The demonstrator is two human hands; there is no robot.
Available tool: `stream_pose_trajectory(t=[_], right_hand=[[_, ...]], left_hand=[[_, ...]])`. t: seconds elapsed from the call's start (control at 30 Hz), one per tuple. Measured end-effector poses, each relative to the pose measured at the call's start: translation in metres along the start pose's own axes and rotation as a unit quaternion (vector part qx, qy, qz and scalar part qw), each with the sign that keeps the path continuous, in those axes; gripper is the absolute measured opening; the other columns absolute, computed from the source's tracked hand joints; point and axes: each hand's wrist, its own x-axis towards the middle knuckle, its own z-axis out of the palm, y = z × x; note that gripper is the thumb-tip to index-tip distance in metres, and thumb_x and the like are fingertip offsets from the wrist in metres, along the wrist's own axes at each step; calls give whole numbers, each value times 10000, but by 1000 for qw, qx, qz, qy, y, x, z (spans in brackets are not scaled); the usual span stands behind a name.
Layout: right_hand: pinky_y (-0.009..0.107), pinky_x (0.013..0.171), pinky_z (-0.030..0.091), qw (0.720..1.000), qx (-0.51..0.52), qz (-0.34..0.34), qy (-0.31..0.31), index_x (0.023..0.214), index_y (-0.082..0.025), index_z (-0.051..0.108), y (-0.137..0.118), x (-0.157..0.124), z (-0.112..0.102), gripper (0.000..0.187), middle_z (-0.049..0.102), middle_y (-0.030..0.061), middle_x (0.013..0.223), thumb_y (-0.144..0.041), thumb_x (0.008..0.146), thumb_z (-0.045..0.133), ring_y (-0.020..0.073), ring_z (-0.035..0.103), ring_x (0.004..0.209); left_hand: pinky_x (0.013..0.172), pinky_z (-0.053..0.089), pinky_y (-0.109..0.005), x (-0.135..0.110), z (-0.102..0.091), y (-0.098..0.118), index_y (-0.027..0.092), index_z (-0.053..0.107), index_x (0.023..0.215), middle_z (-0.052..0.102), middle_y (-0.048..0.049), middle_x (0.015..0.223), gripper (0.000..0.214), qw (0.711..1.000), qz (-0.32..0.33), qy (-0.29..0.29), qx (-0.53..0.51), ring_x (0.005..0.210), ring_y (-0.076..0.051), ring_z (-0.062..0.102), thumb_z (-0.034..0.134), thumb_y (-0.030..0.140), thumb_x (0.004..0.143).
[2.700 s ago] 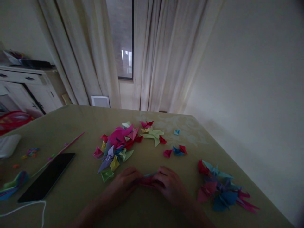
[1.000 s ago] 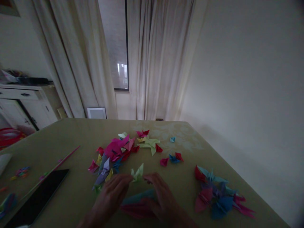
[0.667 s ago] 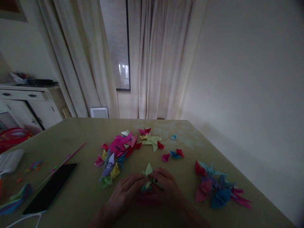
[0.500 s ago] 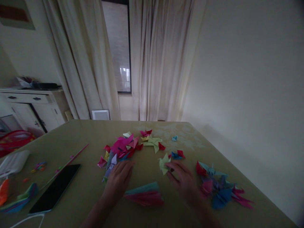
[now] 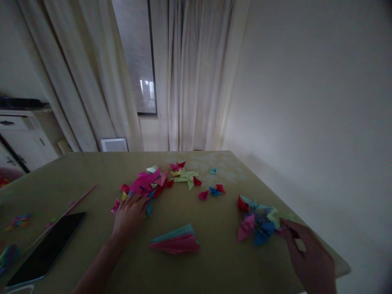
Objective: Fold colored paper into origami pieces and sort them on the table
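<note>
My right hand (image 5: 309, 251) is at the right side of the table, thumb and forefinger pinched on a pale green origami crane (image 5: 274, 217). The crane is over a cluster of folded paper pieces, among them a blue crane (image 5: 264, 233), a pink one (image 5: 246, 228) and a red one (image 5: 243, 203). My left hand (image 5: 129, 216) lies over the near edge of a left-hand heap of folded paper, fingers stretched forward and nothing visibly gripped. A large magenta piece (image 5: 145, 182) tops that heap. Its lower pieces are partly hidden under my fingers.
Between my hands lies a fan-folded pink and teal paper stack (image 5: 176, 241). Small loose pieces, one of them blue (image 5: 214, 191), sit mid-table. A light green pinwheel-like piece (image 5: 185, 177) lies farther back. At left are a dark tablet (image 5: 47, 249) and a pink stick (image 5: 80, 200).
My right hand has carried the pale green crane rightward from mid-table to the right cluster. My left hand has come over the left heap. The view has turned right.
</note>
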Motion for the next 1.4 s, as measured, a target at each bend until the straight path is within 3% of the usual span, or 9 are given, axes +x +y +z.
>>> stream_pose_trajectory(t=[0.2, 0.33, 0.5, 0.63, 0.83, 0.93, 1.13, 1.3, 1.4], right_hand=[[378, 756, 611, 999, -1, -33, -27, 1109, -241, 729, 0, -3, 8, 441, 789, 111, 1049, -561, 1077, 428, 271, 775, 858], [387, 754, 617, 993, 4, -77, -93, 1104, -220, 720, -5, 15, 28, 440, 781, 117, 1026, -492, 1092, 374, 276, 777, 868], [400, 754, 620, 994, 19, -52, -92, 1219, -214, 686, -23, 33, 44, 394, 731, 133, 1165, -467, 1073, 422, 283, 767, 905], [366, 818, 615, 975, 182, -60, -115, 1178, -226, 689, -78, 36, 53, 310, 729, 103, 1076, -447, 1075, 497, 245, 742, 885], [325, 854, 585, 858, 384, -126, -316, 1324, -233, 660, -191, 39, 89, 294, 748, 83, 1149, -336, 1054, 606, 199, 731, 906], [313, 824, 565, 840, 418, -112, -327, 1107, -211, 733, -215, 37, 115, 169, 760, 54, 976, -319, 1041, 621, 194, 722, 856], [299, 706, 582, 846, 434, -48, -307, 928, -220, 767, -192, 29, 139, 282, 795, 51, 851, -455, 1016, 638, 206, 750, 750], [366, 790, 642, 931, 310, 17, -194, 1059, -262, 790, -129, 55, 105, 382, 835, 83, 1021, -572, 1009, 572, 267, 802, 884], [403, 821, 649, 982, 142, 23, -120, 1099, -300, 798, -70, 54, 75, 434, 836, 75, 1097, -636, 982, 550, 300, 807, 942]], left_hand=[[878, 567, -413, 2, -15, 5, 239, 786, 1031, 724, -106, 1081, 347, 976, 11, 138, -168, 992, -293, 697, 534, 476, 1020], [917, 551, -395, 6, -34, 22, 240, 724, 1053, 724, -84, 1131, 284, 954, -10, 118, -276, 1047, -270, 687, 564, 473, 1022], [718, 534, -294, 2, -52, 41, 232, 682, 1029, 708, -18, 898, 251, 907, -40, 80, -412, 790, -196, 656, 586, 462, 1006], [666, 511, -261, -3, -48, 62, 227, 682, 1002, 683, 4, 823, 219, 874, -52, 60, -479, 731, -169, 629, 616, 435, 987], [663, 520, -258, 7, -26, 99, 199, 726, 931, 744, -17, 803, 225, 853, -46, -82, -513, 733, -179, 677, 649, 410, 935], [681, 528, -259, 6, -16, 106, 193, 748, 909, 758, -25, 807, 231, 843, -43, -107, -525, 746, -186, 690, 675, 412, 923], [704, 570, -300, -1, -6, 79, 223, 774, 988, 784, -51, 861, 329, 871, -87, -62, -480, 789, -224, 730, 624, 515, 965], [680, 541, -345, 11, -15, 16, 232, 734, 1109, 749, -72, 989, 405, 940, -186, 70, -277, 768, -245, 675, 569, 550, 919], [797, 540, -399, 10, -15, -19, 221, 723, 1135, 738, -98, 1012, 410, 963, -208, 37, -168, 872, -294, 691, 569, 501, 879]])
